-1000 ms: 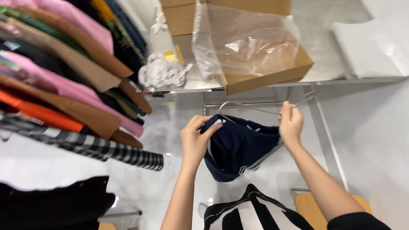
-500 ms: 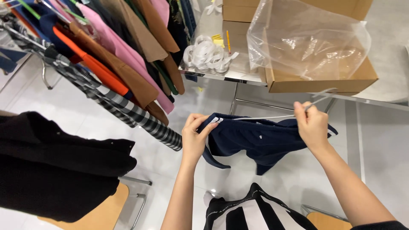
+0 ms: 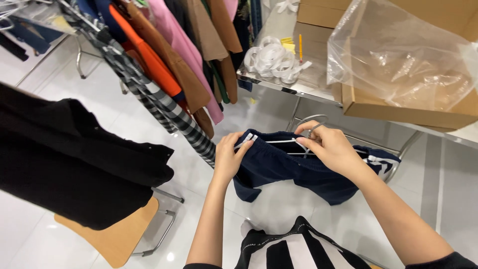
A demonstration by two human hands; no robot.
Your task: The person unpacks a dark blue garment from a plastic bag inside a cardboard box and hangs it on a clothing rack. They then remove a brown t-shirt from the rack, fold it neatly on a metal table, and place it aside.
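A dark navy garment (image 3: 294, 167) hangs on a thin metal clip hanger (image 3: 286, 142) in front of me. My left hand (image 3: 231, 157) pinches the white clip at the hanger's left end, gripping the garment's edge. My right hand (image 3: 326, 147) holds the hanger's middle near its wire hook (image 3: 311, 122). The garment's right end with white stripes (image 3: 381, 164) droops past my right wrist.
A rack of hanging clothes (image 3: 164, 65) in pink, brown, orange and checks fills the upper left. A black garment (image 3: 74, 154) lies over a wooden chair (image 3: 117, 236). A metal table (image 3: 294, 87) carries white tape rolls (image 3: 271, 60) and a cardboard box (image 3: 398, 107) with a clear plastic bag (image 3: 403, 55).
My view swung left and down, so the rack and black garment show more. My right hand slid from the hanger's right end to its middle near the hook; the left stayed on the clip.
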